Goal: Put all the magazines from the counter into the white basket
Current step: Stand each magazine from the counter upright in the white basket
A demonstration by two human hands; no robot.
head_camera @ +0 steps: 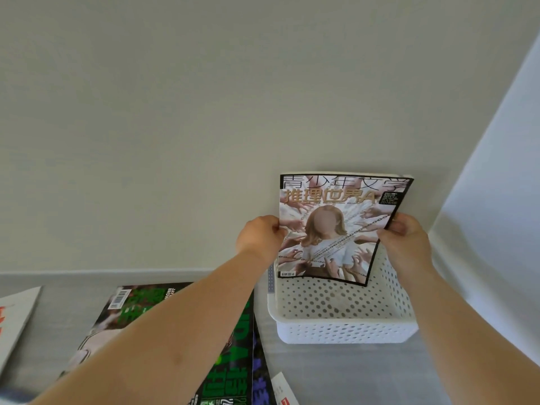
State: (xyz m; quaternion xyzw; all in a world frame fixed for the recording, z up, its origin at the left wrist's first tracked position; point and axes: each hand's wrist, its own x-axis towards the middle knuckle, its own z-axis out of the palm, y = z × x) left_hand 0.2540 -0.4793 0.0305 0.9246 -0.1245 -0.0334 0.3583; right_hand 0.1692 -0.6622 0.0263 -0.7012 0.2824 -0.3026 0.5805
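I hold a magazine [336, 229] with a black-bordered cover upright over the white perforated basket [344, 328]. Its lower edge hangs inside the basket's opening, near the back wall. My left hand [260, 235] pinches its left edge and my right hand [406, 238] grips its right edge. A second magazine seems to stand behind it; only a white corner [407, 176] shows. On the grey counter [350, 375] to the left lies a dark magazine with green lettering [230, 363], partly under my left forearm.
A white magazine with red print [14, 323] lies at the far left edge. Another magazine with purple print [261, 384] peeks from under the dark one, and a white-and-red one [285, 393] shows at the bottom. A pale wall stands behind the counter.
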